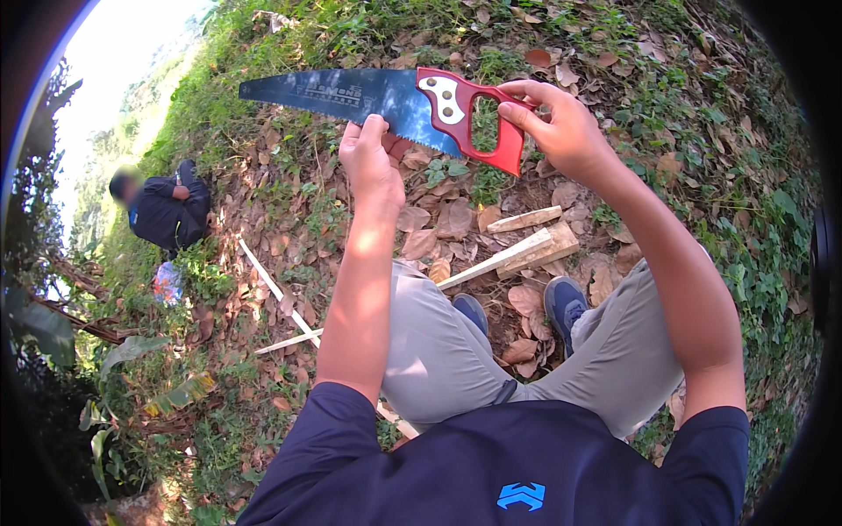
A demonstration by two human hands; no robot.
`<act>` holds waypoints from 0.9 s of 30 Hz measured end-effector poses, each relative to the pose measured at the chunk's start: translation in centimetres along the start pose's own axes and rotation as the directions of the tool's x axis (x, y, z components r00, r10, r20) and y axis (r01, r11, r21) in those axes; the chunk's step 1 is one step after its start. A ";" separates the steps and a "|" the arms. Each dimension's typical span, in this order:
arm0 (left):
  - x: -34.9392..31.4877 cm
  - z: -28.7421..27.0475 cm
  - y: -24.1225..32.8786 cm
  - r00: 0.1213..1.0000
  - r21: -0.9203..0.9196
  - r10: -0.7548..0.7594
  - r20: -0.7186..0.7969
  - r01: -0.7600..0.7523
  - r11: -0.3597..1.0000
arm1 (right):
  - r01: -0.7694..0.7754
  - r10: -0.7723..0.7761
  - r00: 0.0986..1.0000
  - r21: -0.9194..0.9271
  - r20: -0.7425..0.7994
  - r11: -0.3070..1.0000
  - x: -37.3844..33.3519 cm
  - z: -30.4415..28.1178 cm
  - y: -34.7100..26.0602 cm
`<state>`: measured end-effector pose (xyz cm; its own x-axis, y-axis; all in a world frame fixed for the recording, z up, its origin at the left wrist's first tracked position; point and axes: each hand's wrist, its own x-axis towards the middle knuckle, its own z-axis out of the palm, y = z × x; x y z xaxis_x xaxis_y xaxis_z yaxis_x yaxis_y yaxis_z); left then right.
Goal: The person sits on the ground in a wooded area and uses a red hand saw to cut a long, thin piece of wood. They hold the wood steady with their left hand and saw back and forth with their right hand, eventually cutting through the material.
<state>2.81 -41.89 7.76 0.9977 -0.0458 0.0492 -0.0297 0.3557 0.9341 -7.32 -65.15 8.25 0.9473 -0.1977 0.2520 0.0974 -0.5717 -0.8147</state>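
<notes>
Clearly, the handsaw (377,95) is held in the air above the leaf-strewn ground (333,228), its red handle (510,147) clamped between the thumb and fingers of the right hand (566,127), while the left hand (373,167) appears to pinch the toothed lower edge. A sudden tug from the right could drag teeth across the left fingertips; a loosened grip could drop the saw toward the shoes (566,307).

I see the saw (390,105) above leaves (417,244), blade (324,90) left, handle (510,151) right. Between it and the shoes (566,305), wood pieces (551,248) lie on the leaves. My feed puts sticks (271,281) left of the legs (456,355) and, farther left, a person (167,210).
</notes>
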 end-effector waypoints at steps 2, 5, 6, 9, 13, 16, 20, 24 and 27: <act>0.1 -0.1 -0.1 1.000 0.002 -0.004 0.006 0.004 1.000 | -0.002 0.002 1.000 0.000 -0.001 1.000 -0.1 -0.2 -0.1; 0.4 -0.5 -0.1 1.000 -0.005 -0.018 0.020 0.018 1.000 | 0.035 -0.033 0.999 0.047 -0.037 0.998 -0.2 0.1 -0.1; 0.4 -0.5 -0.1 1.000 -0.020 -0.025 0.019 0.025 0.999 | 0.035 -0.033 0.999 0.045 -0.042 0.998 -0.2 0.2 -0.1; 0.4 -0.3 0.0 0.999 -0.077 -0.050 0.010 0.051 0.996 | 0.035 -0.033 0.998 0.042 -0.050 0.999 -0.3 0.3 -0.2; 0.0 0.1 0.2 0.998 -0.105 -0.055 0.008 0.056 0.993 | 0.015 -0.015 1.000 0.002 -0.022 1.000 -0.1 0.1 0.1; 0.1 -0.1 0.1 0.998 -0.170 -0.052 0.024 0.056 0.984 | 0.014 -0.014 1.000 -0.013 -0.008 1.000 0.0 0.0 0.1; 0.4 -0.7 -0.3 1.000 -0.128 -0.017 0.017 0.019 0.992 | 0.000 0.001 1.000 0.009 -0.013 1.000 -0.2 0.1 -0.4; -0.1 -0.2 -0.1 1.000 -0.070 0.016 0.012 -0.015 0.997 | 0.051 -0.048 0.998 0.068 -0.043 0.996 -0.1 0.3 0.2; -0.3 0.0 0.1 1.000 -0.045 0.021 -0.001 -0.021 0.999 | 0.071 -0.068 0.996 0.055 -0.054 0.996 -0.2 0.3 -0.1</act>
<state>2.55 -41.80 7.86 0.9970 -0.0374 0.0684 -0.0479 0.3978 0.9162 -7.48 -64.87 8.10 0.9204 -0.2011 0.3352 0.1816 -0.5393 -0.8223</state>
